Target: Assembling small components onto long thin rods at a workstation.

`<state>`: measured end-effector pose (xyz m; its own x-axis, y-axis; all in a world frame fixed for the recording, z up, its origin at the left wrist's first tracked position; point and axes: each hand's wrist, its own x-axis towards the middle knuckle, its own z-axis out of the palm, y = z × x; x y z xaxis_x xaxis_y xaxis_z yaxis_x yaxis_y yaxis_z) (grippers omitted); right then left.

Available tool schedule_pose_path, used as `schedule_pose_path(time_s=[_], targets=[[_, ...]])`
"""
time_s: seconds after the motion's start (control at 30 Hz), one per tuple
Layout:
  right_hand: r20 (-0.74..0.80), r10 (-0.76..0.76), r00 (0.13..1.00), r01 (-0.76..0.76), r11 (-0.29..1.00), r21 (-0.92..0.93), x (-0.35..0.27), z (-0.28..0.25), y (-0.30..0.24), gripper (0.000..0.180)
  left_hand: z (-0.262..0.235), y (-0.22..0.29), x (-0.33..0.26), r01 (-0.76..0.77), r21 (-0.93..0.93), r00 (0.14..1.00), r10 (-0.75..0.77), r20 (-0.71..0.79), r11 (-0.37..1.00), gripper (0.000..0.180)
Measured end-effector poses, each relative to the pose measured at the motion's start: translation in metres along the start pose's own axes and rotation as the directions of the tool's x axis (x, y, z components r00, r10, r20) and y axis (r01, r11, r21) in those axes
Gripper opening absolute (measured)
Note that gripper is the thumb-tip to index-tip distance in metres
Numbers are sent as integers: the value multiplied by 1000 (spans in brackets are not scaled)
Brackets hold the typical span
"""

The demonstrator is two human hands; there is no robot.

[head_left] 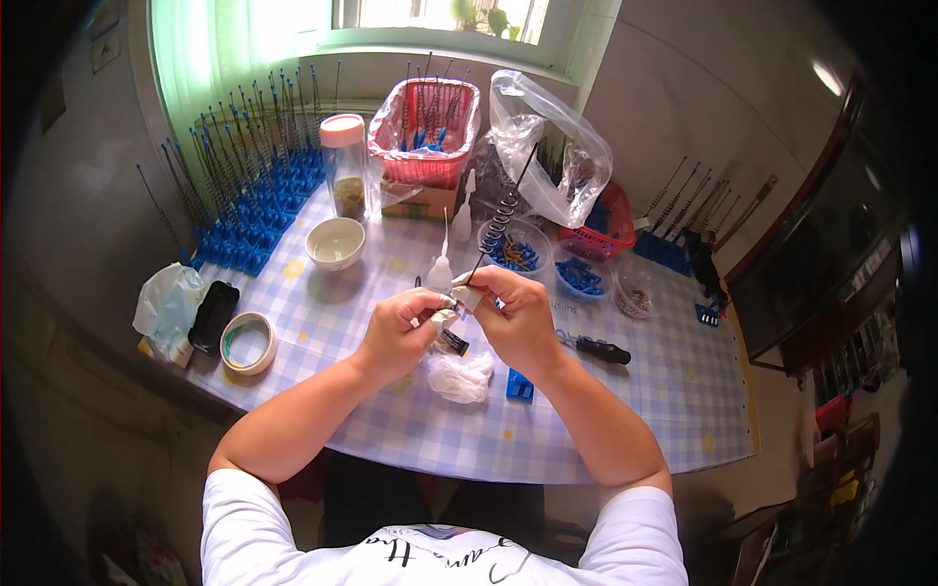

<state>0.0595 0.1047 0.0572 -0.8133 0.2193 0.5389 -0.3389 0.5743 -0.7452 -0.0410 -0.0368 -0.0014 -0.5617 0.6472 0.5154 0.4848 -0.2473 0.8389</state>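
My right hand point(513, 313) is closed in a pinch on the lower part of a thin black rod with a spiral coil point(496, 230), which leans up and to the right. My left hand point(396, 332) is also closed, its fingertips meeting the right ones just below the rod; what they hold is too small to make out. White covers are on several fingertips. A white squeeze bottle with a thin nozzle point(440, 272) stands just beyond the hands. Beneath them lie a small black cylindrical thing point(453, 342), a crumpled white wad point(461, 378) and a blue plastic base point(520, 387).
Blue bases with upright coiled rods point(256, 210) crowd the back left. Behind are a bowl point(335, 244), jar point(348, 190) and red basket point(423, 166). Tubs of small blue parts point(580, 277) and a black-handled tool point(604, 351) lie right; a tape roll point(249, 344) lies left.
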Motion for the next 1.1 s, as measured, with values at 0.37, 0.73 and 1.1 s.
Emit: schedule_pose_path(time_s=[0.37, 0.73, 1.1], targets=[[62, 40, 997, -43, 998, 48, 9, -3, 2, 23, -6, 13, 3, 13, 51, 1000, -15, 24, 999, 20], [12, 59, 998, -60, 996, 64, -24, -15, 6, 10, 3, 7, 0, -266, 142, 961, 251, 114, 954, 16], [-47, 40, 998, -39, 999, 28, -29, -19, 12, 9, 18, 14, -2, -12, 78, 994, 4, 107, 997, 13]])
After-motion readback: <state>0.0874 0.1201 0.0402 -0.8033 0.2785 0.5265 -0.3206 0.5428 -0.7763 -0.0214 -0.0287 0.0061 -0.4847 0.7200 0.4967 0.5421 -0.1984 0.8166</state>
